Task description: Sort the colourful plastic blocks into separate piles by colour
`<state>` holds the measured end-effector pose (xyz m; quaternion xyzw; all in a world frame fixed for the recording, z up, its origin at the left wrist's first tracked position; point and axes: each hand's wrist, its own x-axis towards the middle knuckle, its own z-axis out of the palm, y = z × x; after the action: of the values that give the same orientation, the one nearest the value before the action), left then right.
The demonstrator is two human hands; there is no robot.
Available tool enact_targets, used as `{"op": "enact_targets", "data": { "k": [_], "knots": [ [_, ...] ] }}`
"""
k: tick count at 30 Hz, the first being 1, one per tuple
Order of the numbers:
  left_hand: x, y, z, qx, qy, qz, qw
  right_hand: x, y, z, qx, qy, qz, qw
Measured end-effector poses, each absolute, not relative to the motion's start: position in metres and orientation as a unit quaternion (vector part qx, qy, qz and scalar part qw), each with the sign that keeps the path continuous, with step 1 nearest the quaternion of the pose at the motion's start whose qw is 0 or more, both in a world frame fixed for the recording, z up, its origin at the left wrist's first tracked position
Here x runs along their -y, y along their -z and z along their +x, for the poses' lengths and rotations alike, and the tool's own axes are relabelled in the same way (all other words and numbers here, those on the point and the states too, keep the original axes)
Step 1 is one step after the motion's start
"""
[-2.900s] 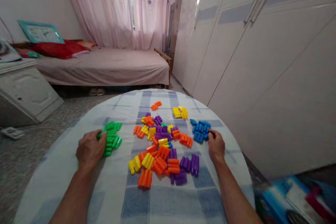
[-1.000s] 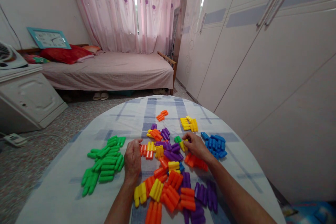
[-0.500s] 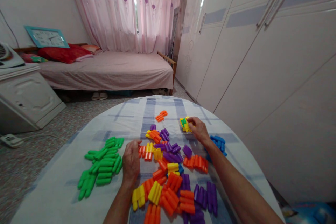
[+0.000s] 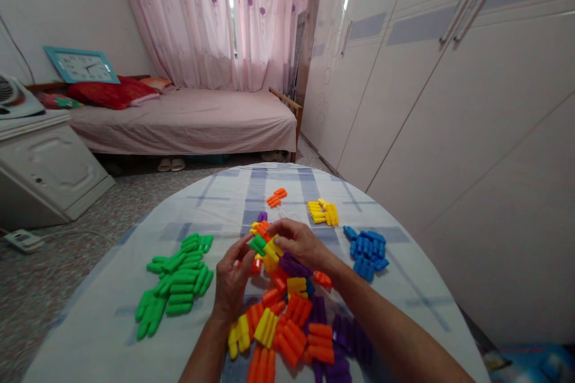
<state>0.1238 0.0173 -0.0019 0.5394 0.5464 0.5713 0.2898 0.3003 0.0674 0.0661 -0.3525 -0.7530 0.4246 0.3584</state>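
Observation:
My right hand (image 4: 300,242) pinches a yellow plastic block (image 4: 272,249) above the mixed pile in the middle of the table. Attached to or pressed against that block is a green block (image 4: 258,244). My left hand (image 4: 233,272) is raised beside it, thumb and forefinger apart at the green block's left end; whether they touch it is hard to tell. Under the hands lie orange blocks (image 4: 290,340), purple blocks (image 4: 294,266) and more yellow blocks (image 4: 266,328), partly hidden by my right hand and forearm.
On the checked tablecloth (image 4: 188,200), a heap of green blocks (image 4: 179,280) lies left. Blue blocks (image 4: 367,251) lie right, a small yellow group (image 4: 323,213) far right, and two orange pieces (image 4: 276,197) at the back. A bed (image 4: 202,119) and wardrobe (image 4: 404,102) stand beyond.
My right hand has come from the yellow group back to the middle, bringing the yellow and green blocks. My left hand has lifted and turned towards them. The blue heap is now uncovered.

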Motion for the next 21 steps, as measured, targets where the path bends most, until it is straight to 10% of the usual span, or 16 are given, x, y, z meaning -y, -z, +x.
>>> {"op": "enact_targets", "data": {
  "k": [12, 21],
  "knots": [
    [-0.017, -0.001, 0.124, -0.533, -0.599, 0.457, 0.385, -0.052, -0.054, 0.302, 0.806, -0.329, -0.387, 0.305],
    [-0.026, -0.002, 0.117, -0.602, -0.592, 0.476, 0.246, -0.123, -0.053, 0.391, 0.696, -0.129, -0.567, 0.421]
  ]
}}
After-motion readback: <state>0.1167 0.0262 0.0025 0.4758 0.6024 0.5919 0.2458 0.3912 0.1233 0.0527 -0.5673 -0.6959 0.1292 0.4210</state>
